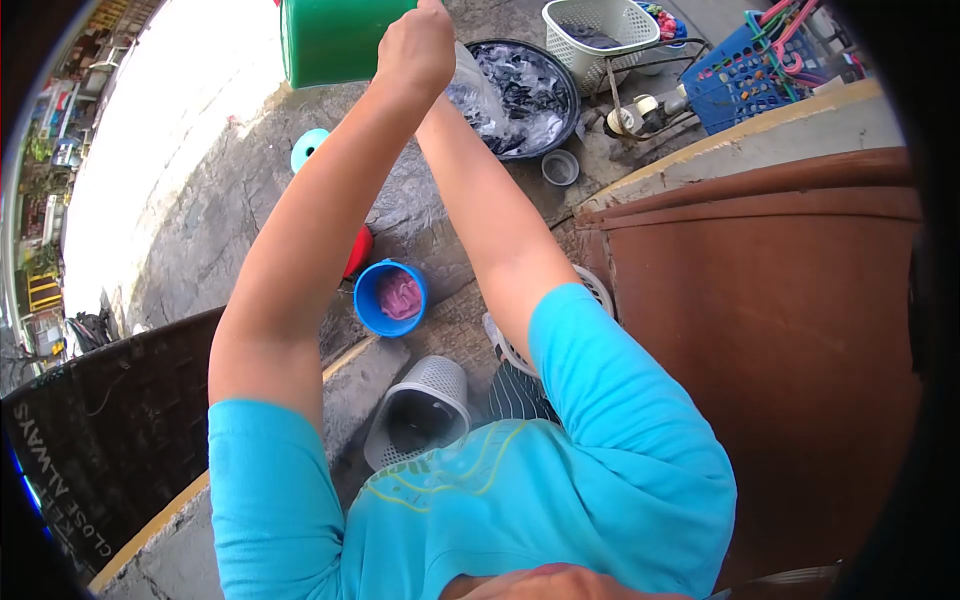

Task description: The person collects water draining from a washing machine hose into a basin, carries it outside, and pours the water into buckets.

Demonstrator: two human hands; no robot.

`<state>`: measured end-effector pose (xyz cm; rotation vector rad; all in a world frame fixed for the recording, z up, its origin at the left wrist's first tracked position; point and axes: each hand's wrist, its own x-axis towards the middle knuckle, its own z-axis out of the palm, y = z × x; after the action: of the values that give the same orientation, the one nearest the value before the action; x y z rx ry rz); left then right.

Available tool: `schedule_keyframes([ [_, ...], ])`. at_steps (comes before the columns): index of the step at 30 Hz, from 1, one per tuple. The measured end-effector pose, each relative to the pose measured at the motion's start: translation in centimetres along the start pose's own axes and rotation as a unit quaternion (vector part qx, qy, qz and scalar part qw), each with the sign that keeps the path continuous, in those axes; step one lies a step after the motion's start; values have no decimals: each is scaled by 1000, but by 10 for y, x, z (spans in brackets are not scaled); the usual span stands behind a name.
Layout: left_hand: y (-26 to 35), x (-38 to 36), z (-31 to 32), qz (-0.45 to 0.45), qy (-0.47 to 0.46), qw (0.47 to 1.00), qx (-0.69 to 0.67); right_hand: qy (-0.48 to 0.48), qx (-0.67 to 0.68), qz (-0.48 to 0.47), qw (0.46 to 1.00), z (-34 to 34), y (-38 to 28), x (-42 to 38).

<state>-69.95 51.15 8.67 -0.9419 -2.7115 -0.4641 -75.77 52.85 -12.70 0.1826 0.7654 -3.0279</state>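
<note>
My left hand (415, 48) is closed at the side of a green bucket (345, 42), which is raised and tilted at the top edge of the view, partly cut off. My right forearm (475, 180) passes behind my left wrist, so the right hand and its fingers are hidden. Just right of my hands, a clear stream of water (478, 95) falls into a round black basin (574, 95). Dark and white wet clothes (520, 85) fill that basin.
A small grey tub (560, 168) stands beside the basin. White laundry basket (625, 45) and blue crate (715, 95) with hangers are at upper right. A blue bucket (360, 310) holds pink cloth. Below it a white basket (440, 375) lies tilted. A brown metal panel (760, 370) stands right.
</note>
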Motion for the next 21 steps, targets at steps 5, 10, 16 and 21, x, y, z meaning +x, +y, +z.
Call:
schedule_keyframes([
  [5,-28,-42,14,45,73,996,-37,-37,-250,-75,965,-20,32,3],
  [10,-72,-125,15,-79,188,966,-159,63,-225,-5,972,2,55,-41],
  [16,-101,-313,15,-270,191,902,-279,208,-383,212,875,10,87,-204],
  [21,-90,-484,1,-330,128,875,-331,206,-452,186,848,-48,100,-392],
])
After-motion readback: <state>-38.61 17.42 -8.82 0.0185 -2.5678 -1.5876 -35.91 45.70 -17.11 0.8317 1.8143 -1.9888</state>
